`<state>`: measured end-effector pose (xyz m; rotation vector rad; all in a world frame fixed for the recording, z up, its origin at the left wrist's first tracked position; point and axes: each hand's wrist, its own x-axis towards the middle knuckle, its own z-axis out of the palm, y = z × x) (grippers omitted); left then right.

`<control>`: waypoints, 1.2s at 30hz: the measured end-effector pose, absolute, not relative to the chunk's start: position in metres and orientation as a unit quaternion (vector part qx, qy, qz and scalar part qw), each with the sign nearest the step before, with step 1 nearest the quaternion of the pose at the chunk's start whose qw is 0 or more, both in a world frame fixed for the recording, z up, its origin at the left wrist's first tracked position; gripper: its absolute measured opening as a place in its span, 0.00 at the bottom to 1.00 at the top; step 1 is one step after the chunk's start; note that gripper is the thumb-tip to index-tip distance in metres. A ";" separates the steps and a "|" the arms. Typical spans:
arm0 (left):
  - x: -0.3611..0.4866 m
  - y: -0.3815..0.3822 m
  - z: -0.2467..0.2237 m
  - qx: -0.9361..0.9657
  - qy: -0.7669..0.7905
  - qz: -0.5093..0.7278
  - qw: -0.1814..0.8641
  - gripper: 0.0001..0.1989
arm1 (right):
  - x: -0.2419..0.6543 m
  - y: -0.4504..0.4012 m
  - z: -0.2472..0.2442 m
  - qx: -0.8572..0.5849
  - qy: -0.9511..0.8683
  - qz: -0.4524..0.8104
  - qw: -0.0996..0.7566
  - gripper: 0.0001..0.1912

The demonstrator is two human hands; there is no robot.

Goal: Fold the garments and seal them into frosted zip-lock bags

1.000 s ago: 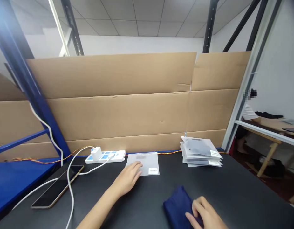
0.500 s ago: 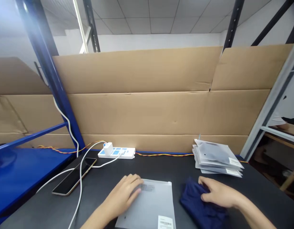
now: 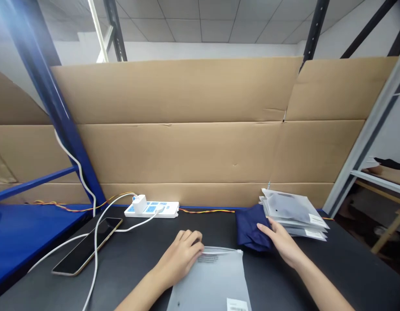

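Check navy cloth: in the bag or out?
Out: the navy cloth lies bunched on the table, beyond the frosted bag.

two bare hands: left hand [image 3: 182,259], right hand [image 3: 280,244]. one frosted plastic zip bag [image 3: 212,280] with one white rectangular label [image 3: 237,305]. one folded navy fabric garment [image 3: 251,229]. one stack of frosted plastic bags [image 3: 292,214], at least four, exact count hidden. one white plastic power strip [image 3: 167,210]. one white cube charger [image 3: 139,204]. one black glass smartphone with gold edge [image 3: 86,247]. one twisted orange-yellow wire [image 3: 206,211].
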<state>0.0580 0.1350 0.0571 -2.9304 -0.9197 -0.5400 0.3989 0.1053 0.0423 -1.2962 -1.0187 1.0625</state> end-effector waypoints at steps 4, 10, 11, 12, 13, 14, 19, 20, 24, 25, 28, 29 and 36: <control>0.067 0.125 0.061 -0.956 -0.236 -0.169 -0.035 0.09 | 0.377 0.101 0.042 -0.525 -0.376 0.483 0.591 0.40; 0.075 0.117 0.058 -0.949 -0.236 -0.163 -0.128 0.09 | 0.342 0.085 0.036 -0.485 -0.455 0.557 0.498 0.38; 0.075 0.117 0.056 -0.946 -0.244 -0.165 -0.137 0.08 | 0.339 0.083 0.035 -0.477 -0.472 0.561 0.484 0.37; 0.075 0.118 0.053 -0.941 -0.258 -0.168 -0.145 0.08 | 0.337 0.081 0.035 -0.465 -0.485 0.569 0.474 0.38; 0.074 0.119 0.050 -0.935 -0.271 -0.170 -0.150 0.08 | 0.336 0.080 0.035 -0.449 -0.491 0.583 0.466 0.38; 0.074 0.120 0.047 -0.930 -0.284 -0.173 -0.154 0.08 | 0.336 0.078 0.036 -0.433 -0.489 0.602 0.459 0.39; 0.076 0.120 0.043 -0.924 -0.284 -0.193 -0.170 0.07 | 0.344 0.072 0.045 -0.378 -0.484 0.693 0.379 0.34; 0.078 0.119 0.045 -0.924 -0.280 -0.196 -0.172 0.07 | 0.344 0.071 0.047 -0.383 -0.489 0.704 0.345 0.31; 0.085 0.111 0.052 -0.931 -0.254 -0.198 -0.171 0.06 | 0.333 0.067 0.047 -0.398 -0.509 0.733 0.213 0.23; 0.086 0.110 0.053 -0.933 -0.248 -0.200 -0.166 0.06 | 0.327 0.067 0.046 -0.392 -0.505 0.740 0.208 0.22; 0.083 0.111 0.053 -0.934 -0.254 -0.209 -0.137 0.06 | 0.307 0.067 0.040 -0.391 -0.446 0.755 0.281 0.22; 0.081 0.112 0.053 -0.934 -0.260 -0.210 -0.125 0.06 | 0.301 0.067 0.038 -0.396 -0.411 0.757 0.317 0.22; 0.069 0.112 0.058 -0.936 -0.254 -0.217 -0.108 0.08 | 0.281 0.062 0.026 -0.353 -0.405 0.801 0.265 0.25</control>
